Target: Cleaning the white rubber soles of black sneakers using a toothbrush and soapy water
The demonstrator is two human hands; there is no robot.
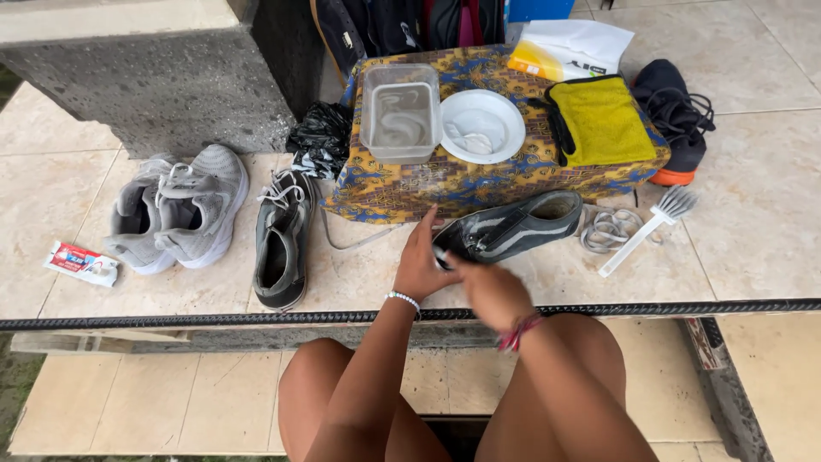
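A dark slip-on shoe with grey stripes (513,228) lies on its side on the tiled ledge, toe toward me. My left hand (421,259) rests against the shoe's toe, fingers pointing up. My right hand (489,289) is blurred just below the toe end and touches it; what its fingers hold cannot be seen. A dark grey lace-up shoe (280,238) lies to the left with its laces loose.
A patterned cloth-covered box (410,184) carries a clear tub of cloudy water (400,113), a white bowl (481,125) and a yellow cloth (603,120). A white brush (652,224) and loose laces (609,229) lie right. Grey sneakers (178,210) and a tube (81,262) lie left.
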